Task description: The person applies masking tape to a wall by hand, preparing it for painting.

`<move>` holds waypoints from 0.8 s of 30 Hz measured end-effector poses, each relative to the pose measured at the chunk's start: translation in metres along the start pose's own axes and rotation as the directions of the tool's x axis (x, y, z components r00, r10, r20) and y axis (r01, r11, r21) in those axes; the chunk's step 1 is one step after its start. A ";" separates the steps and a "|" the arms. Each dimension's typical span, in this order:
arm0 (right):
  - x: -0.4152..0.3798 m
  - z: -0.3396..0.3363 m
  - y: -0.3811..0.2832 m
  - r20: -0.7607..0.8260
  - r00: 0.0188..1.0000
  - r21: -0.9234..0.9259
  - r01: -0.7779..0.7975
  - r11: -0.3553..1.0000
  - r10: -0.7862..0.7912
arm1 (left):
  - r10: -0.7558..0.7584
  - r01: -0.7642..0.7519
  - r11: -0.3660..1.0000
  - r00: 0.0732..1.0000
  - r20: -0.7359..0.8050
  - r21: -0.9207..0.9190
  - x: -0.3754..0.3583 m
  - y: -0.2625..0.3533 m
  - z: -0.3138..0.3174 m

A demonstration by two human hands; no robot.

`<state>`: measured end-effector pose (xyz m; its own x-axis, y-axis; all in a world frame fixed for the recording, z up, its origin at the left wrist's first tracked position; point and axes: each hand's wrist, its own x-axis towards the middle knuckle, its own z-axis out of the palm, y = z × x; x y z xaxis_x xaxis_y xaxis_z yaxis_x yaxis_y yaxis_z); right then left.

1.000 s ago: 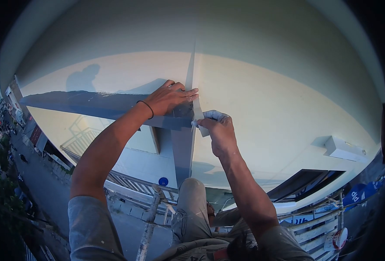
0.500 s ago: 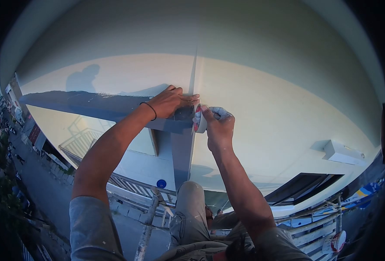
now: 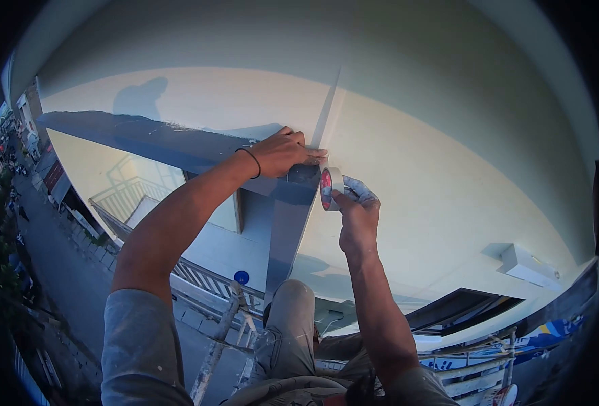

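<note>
My right hand (image 3: 360,216) grips a roll of masking tape (image 3: 338,180), pale outside with a red inner core, just beside the corner of the building. My left hand (image 3: 280,154), with a dark band at the wrist, is up at that corner. Its fingertips press the tape's loose end where the dark grey ledge (image 3: 198,146) meets the cream wall (image 3: 421,196). Some fingers of that hand are curled and partly hidden. White smears, like dried paint, cover several fingers of my right hand.
Below the ledge runs a grey upright band (image 3: 288,240) beside a balcony with railings. A paint-spattered pole (image 3: 218,345) stands near my bent knee (image 3: 291,304). To the right are a white wall box (image 3: 526,265) and a dark window (image 3: 465,311). A street lies far below, left.
The tape roll has turned, so its red core faces me more, and my right hand has drawn slightly down. My left fingers stay at the corner. The whole view has shifted and tilted.
</note>
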<state>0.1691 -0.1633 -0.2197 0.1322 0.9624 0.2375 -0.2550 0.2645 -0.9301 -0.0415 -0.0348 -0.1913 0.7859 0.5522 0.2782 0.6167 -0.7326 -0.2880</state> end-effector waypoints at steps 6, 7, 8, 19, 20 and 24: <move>-0.017 -0.014 0.004 0.015 0.999 0.044 0.041 0.998 -0.042 | -0.168 0.018 0.960 0.837 -0.520 -0.280 -0.024 0.014 0.001; -0.023 -0.017 0.005 0.026 0.998 0.028 0.048 0.998 -0.048 | -0.325 0.036 0.905 0.702 -0.633 -0.424 -0.042 0.029 -0.004; -0.033 -0.019 0.003 0.033 0.999 0.010 0.042 0.999 -0.043 | -0.488 0.031 0.827 0.535 -0.690 -0.561 -0.065 0.048 -0.007; -0.068 -0.059 0.034 0.194 0.981 0.053 -0.017 0.998 0.006 | -0.971 0.914 -0.172 -0.094 0.220 -0.367 -0.438 0.346 0.254; -0.066 -0.064 0.037 0.222 0.975 0.072 -0.018 0.997 0.001 | -0.965 0.950 -0.149 -0.079 0.251 -0.275 -0.454 0.359 0.249; -0.067 -0.070 0.044 0.239 0.971 0.077 0.000 0.997 -0.018 | -0.874 0.974 -0.154 -0.056 0.483 -0.166 -0.494 0.413 0.241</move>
<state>0.2159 -0.2204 -0.2959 -0.0956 0.9444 0.3144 -0.3277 0.2684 -0.9058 -0.1643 -0.5141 -0.6683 -0.5615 0.8014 -0.2062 0.6630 0.5848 0.4673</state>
